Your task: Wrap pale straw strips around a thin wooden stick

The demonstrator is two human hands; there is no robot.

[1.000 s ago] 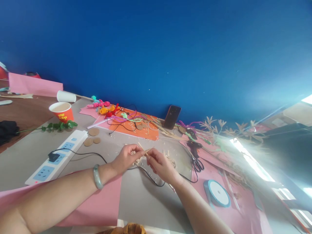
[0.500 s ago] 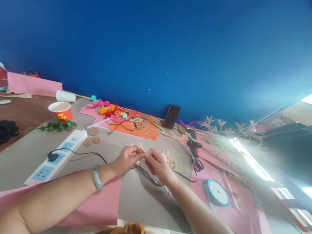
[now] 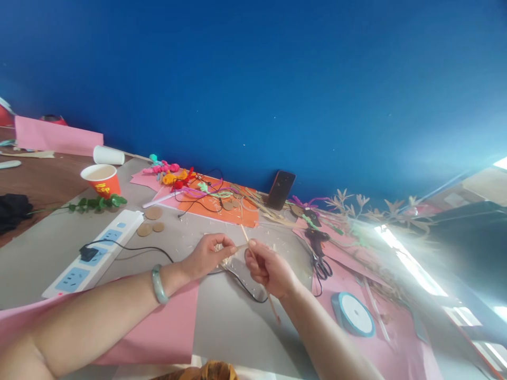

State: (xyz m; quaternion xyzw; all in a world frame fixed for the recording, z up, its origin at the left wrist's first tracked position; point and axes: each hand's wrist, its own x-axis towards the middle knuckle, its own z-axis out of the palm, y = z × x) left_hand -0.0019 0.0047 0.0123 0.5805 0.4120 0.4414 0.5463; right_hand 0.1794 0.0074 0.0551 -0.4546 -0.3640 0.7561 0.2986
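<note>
My right hand (image 3: 271, 266) is closed around a thin pale stick (image 3: 273, 307), which slants up past the fingers at a tilt and comes out below the palm. Between my two hands stretches a short pale strip (image 3: 241, 246), its left end pinched in the thumb and fingertips of my left hand (image 3: 209, 256). The strip's other end meets the stick at my right fingertips; how it is attached there is hidden. Small pale shavings lie on the grey tabletop (image 3: 222, 316) below, partly covered by my hands.
At the left are a white power strip (image 3: 85, 258), wooden discs (image 3: 144, 229) and a red paper cup (image 3: 102, 182). A leaning phone (image 3: 281, 189), glue gun (image 3: 317, 240), scissors (image 3: 321, 268) and ribbon spool (image 3: 354, 314) sit to the right. A black cable (image 3: 247, 290) runs beneath my hands.
My hands have moved slightly apart, the right one shifting right and turning. The strip now shows stretched between them, and more of the stick shows below my right hand.
</note>
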